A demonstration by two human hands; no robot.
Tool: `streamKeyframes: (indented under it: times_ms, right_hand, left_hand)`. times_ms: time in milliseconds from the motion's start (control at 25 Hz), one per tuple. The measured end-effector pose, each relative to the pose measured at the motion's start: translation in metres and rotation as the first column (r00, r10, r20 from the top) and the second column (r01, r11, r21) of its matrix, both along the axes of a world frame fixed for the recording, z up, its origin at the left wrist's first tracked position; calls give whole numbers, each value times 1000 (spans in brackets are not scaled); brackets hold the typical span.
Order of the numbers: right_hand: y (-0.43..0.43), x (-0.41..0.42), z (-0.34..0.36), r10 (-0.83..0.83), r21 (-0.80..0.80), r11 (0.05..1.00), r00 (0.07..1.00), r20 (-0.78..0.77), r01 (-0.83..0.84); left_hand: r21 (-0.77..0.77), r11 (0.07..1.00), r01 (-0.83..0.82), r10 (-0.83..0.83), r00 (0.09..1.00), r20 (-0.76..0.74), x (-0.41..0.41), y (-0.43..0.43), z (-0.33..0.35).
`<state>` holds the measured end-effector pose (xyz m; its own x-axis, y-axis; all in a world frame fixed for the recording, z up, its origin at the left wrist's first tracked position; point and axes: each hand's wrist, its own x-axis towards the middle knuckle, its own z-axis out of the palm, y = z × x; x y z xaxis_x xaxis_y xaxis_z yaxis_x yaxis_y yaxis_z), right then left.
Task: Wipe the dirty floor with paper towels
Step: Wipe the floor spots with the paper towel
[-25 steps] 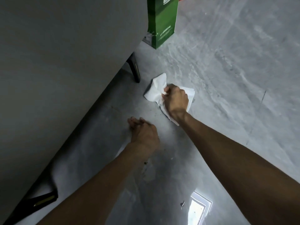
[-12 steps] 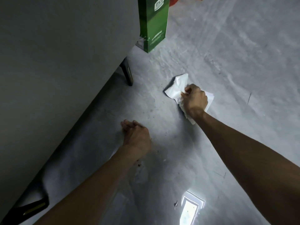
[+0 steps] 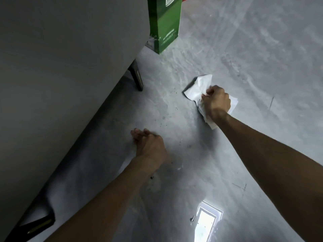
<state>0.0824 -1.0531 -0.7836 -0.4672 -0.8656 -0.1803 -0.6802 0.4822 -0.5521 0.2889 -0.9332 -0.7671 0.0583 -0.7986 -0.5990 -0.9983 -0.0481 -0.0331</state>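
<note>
Right hand [image 3: 216,103] fisted, fingers curled tight around a crumpled white paper towel [image 3: 199,88], pressing it flat on the grey floor [image 3: 253,58]. The towel sticks out on both sides of the fist. Left hand [image 3: 150,145] rests on the floor nearer the grey sofa [image 3: 70,67], fingers [image 3: 139,133] close together and holding nothing. Dark specks [image 3: 164,117] lie between the hands. A green bag [image 3: 164,23] stands by the sofa corner, beyond a black sofa leg [image 3: 137,75].
</note>
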Motion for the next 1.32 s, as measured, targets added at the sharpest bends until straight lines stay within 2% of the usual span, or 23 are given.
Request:
streamKeyframes:
  times_ms: [120, 240, 320, 360, 400, 480, 560, 600, 640, 680, 800, 880, 960, 1040, 1160, 1200, 1320]
  right_hand:
    - [66, 11, 1, 168, -47, 985, 985, 45, -166]
    - [162, 15, 11, 430, -31, 903, 901, 65, -429]
    - [166, -7, 15, 557, -11, 831, 831, 9, -557]
    - [146, -17, 14, 560, -9, 828, 828, -45, -560]
    - [119, -25, 10, 509, -2, 859, 855, -98, -511]
    - [56, -40, 4, 275, -5, 960, 951, -142, -279]
    - [12, -39, -2, 85, -40, 995, 991, -107, -90]
    - [7, -30, -5, 44, -53, 997, 993, -108, -50]
    - [14, -18, -8, 59, -68, 996, 992, -108, -66]
    - [34, -3, -10, 145, -94, 984, 986, -87, -152]
    - [131, 29, -4, 524, -111, 844, 851, -39, -525]
    - [157, 1, 2, 574, -104, 807, 814, -92, -581]
    - [130, -38, 1, 468, -51, 876, 871, -151, -480]
    - [67, -63, -3, 243, -41, 967, 956, -163, -252]
    - [6, -58, -3, -64, -58, 997, 994, -92, 58]
    - [8, -53, -5, -82, -72, 995, 993, -89, 76]
    - [45, -45, -5, 63, -67, 995, 993, -97, -70]
  left_hand:
    - [8, 1000, 15, -15, 1000, -4, 0, -2, -2]
    - [15, 999, 32, -32, 999, 13, -2, 1, 4]
    - [11, 999, 40, -40, 999, 23, -4, 0, 8]
    - [19, 999, 29, -30, 999, 24, -4, -2, 8]
    - [25, 1000, 16, -17, 1000, 26, -4, -3, 8]
    - [32, 999, 5, -5, 1000, 22, -4, -3, 6]
    - [28, 999, 42, -43, 999, 34, -3, -3, 5]
    - [29, 998, 51, -52, 998, 27, -3, -3, 6]
    - [33, 998, 56, -56, 998, 17, -3, -3, 5]
    - [33, 998, 57, -57, 998, 5, -2, -4, 3]
    - [35, 999, 26, -25, 999, -24, 3, -4, 2]
    - [26, 999, 18, -18, 1000, -16, 5, -3, 2]
    - [11, 999, 42, -43, 999, 19, 3, -2, 4]
    - [9, 999, 49, -50, 998, 33, 2, -2, 5]
    - [-8, 998, 56, -56, 998, 32, 1, -2, 3]
    - [-7, 999, 53, -53, 998, 34, 2, -2, 1]
    - [-13, 996, 90, -89, 992, 85, 2, -1, 1]
